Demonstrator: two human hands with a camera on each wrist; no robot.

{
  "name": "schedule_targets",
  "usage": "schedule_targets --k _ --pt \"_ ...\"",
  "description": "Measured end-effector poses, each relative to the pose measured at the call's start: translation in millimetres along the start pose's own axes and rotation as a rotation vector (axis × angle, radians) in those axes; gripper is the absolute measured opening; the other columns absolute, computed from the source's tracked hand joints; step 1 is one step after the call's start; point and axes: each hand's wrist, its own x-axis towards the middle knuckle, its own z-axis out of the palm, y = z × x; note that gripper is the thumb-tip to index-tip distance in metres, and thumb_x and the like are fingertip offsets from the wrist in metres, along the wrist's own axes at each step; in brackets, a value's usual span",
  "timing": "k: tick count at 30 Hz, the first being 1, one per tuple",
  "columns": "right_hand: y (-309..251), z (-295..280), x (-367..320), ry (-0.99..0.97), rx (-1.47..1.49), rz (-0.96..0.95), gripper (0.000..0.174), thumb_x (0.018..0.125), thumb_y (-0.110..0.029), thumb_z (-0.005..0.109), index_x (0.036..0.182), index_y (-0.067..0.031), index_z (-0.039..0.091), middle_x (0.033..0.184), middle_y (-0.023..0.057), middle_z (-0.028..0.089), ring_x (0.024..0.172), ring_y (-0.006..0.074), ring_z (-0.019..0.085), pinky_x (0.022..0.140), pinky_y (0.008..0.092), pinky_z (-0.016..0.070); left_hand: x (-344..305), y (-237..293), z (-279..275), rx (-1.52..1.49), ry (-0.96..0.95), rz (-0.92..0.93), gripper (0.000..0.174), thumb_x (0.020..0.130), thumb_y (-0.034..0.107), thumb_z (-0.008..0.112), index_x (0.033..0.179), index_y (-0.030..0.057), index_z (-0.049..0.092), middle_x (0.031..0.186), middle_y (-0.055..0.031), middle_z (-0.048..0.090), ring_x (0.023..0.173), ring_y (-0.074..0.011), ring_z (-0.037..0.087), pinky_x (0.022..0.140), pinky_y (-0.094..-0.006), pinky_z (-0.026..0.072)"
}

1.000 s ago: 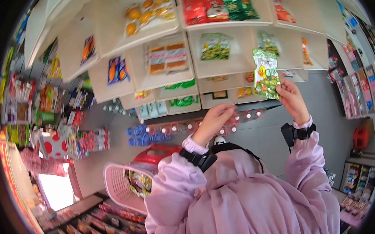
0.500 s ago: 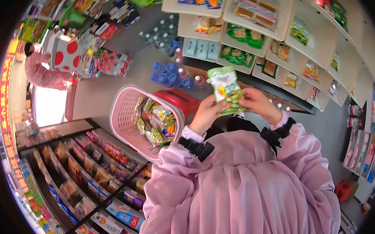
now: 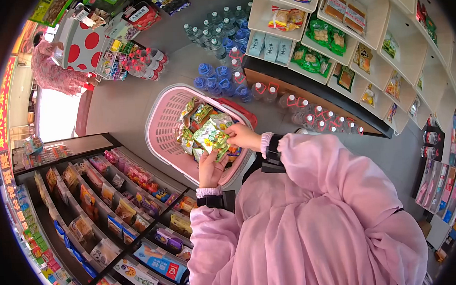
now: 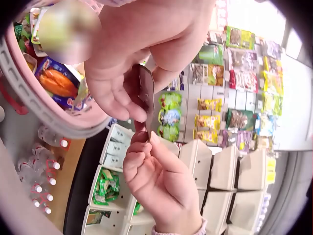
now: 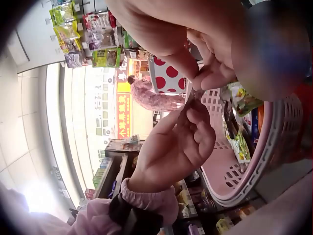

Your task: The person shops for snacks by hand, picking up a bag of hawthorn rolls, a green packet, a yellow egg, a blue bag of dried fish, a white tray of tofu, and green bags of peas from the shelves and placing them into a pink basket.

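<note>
Both hands hold a green and white snack bag [image 3: 210, 135], printed with yellow and green pictures, over the pink shopping basket [image 3: 157, 115]. My right hand [image 3: 244, 137] pinches the bag's right edge between thumb and fingers. At its lower edge, my left hand [image 3: 211, 170] grips it with fingers curled. The left wrist view shows the bag edge-on as a thin dark strip [image 4: 147, 90] between the left hand [image 4: 156, 39] and the right hand [image 4: 164, 183]. Other snack bags lie in the basket, among them a blue and orange one [image 4: 57, 82].
Large water bottles [image 3: 322, 118] and blue bottles [image 3: 217, 81] stand on the floor beyond the basket. White shelf bins [image 3: 372, 37] rise at the right. A low snack rack [image 3: 102, 200] runs along the left. Farther off, a person [image 3: 54, 66] stands near a polka-dot box [image 3: 82, 46].
The right hand first held the bag by the shelf bins; the left hand then joined it. Both hands have brought the bag left over the basket, and the view has turned left.
</note>
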Motion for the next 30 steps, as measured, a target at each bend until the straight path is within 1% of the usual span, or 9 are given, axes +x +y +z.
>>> schedule_targets --k 5,9,10,13,15,18,20,25,30 --pt "19.1 14.3 22.1 -0.133 -0.334 0.059 0.034 0.069 0.002 0.052 0.103 0.0082 0.047 0.07 0.0057 0.055 0.057 0.0105 0.051 0.05 0.0232 0.0411 14.7 -0.8 -39.4 -0.005 0.141 0.012 0.015 0.083 0.004 0.045 0.098 0.0035 0.044 0.095 -0.0075 0.054 0.08 -0.0205 0.054 0.07 -0.0342 0.0468" --pt "27.7 9.7 7.6 -0.121 -0.683 -0.025 0.015 0.063 -0.001 0.051 0.077 0.0022 0.056 0.055 0.0043 0.051 0.05 0.0095 0.045 0.045 0.0267 0.0354 27.4 -4.3 -50.3 0.111 0.22 -0.066 0.015 0.083 0.002 0.044 0.098 0.0048 0.044 0.094 -0.0079 0.054 0.081 -0.0203 0.054 0.068 -0.0329 0.0458" --pt "26.5 7.1 -2.3 -0.099 -0.556 -0.074 0.008 0.062 -0.002 0.05 0.068 0.0002 0.056 0.05 0.0045 0.049 0.047 0.0096 0.042 0.043 0.0288 0.0327 29.5 -4.5 -48.7 0.128 0.284 -0.085 0.017 0.079 0.002 0.048 0.096 0.0044 0.045 0.089 -0.0083 0.055 0.076 -0.0187 0.054 0.063 -0.0305 0.0455" --pt "25.6 -5.3 -16.6 -0.3 -0.472 -0.166 0.01 0.064 -0.003 0.051 0.071 0.0008 0.057 0.056 0.0055 0.053 0.049 0.01 0.046 0.046 0.0284 0.0371 44.6 -7.2 -73.1 0.523 0.358 0.06 0.022 0.075 0.001 0.054 0.096 0.0023 0.047 0.086 -0.0081 0.056 0.071 -0.0168 0.055 0.058 -0.028 0.0452" --pt "37.8 -11.7 -28.8 -0.188 -0.379 -0.229 0.014 0.063 -0.008 0.051 0.069 0.0008 0.059 0.048 0.0074 0.05 0.046 0.0147 0.048 0.046 0.0322 0.0393 47.7 -7.7 -79.4 0.602 0.269 0.215 0.028 0.07 0.0 0.056 0.097 -0.0013 0.048 0.085 -0.0087 0.057 0.069 -0.0159 0.055 0.056 -0.0263 0.0446" --pt "34.1 -42.6 -45.0 -0.276 -0.386 -0.005 0.02 0.068 -0.007 0.054 0.086 0.0009 0.058 0.073 0.0082 0.06 0.07 0.0144 0.057 0.062 0.0266 0.0454 47.7 -3.4 -76.3 0.825 0.159 0.317 0.034 0.07 0.001 0.053 0.103 -0.0057 0.046 0.085 -0.01 0.057 0.068 -0.0163 0.054 0.058 -0.0263 0.044" --pt "2.2 -66.2 -79.1 -0.179 -0.343 -0.008 0.023 0.069 -0.008 0.054 0.09 0.0022 0.057 0.078 0.0095 0.06 0.074 0.0165 0.058 0.064 0.0275 0.0455 28.6 -0.7 -29.1 0.85 0.308 0.235 0.04 0.073 0.006 0.052 0.111 -0.0033 0.042 0.097 -0.0116 0.051 0.078 -0.0154 0.05 0.06 -0.0247 0.042" --pt "-28.7 -136.7 -142.7 0.075 -0.285 -0.153 0.027 0.067 -0.009 0.052 0.09 0.0028 0.058 0.076 0.0094 0.061 0.063 0.0144 0.057 0.056 0.027 0.0452 36.0 -11.4 59.9 0.808 -0.036 0.283 0.031 0.076 0.002 0.046 0.106 -0.0008 0.045 0.096 -0.0106 0.052 0.076 -0.014 0.053 0.063 -0.0223 0.0438" --pt "-39.5 -212.4 -221.3 0.255 -0.163 -0.211 0.022 0.077 -0.013 0.052 0.094 0.0015 0.053 0.075 0.0052 0.056 0.065 0.011 0.052 0.059 0.0249 0.0437 40.3 -52.0 186.8 0.958 -0.338 0.221 0.025 0.08 0.003 0.046 0.105 -0.0024 0.046 0.091 -0.0104 0.056 0.073 -0.0119 0.054 0.066 -0.0206 0.0441"
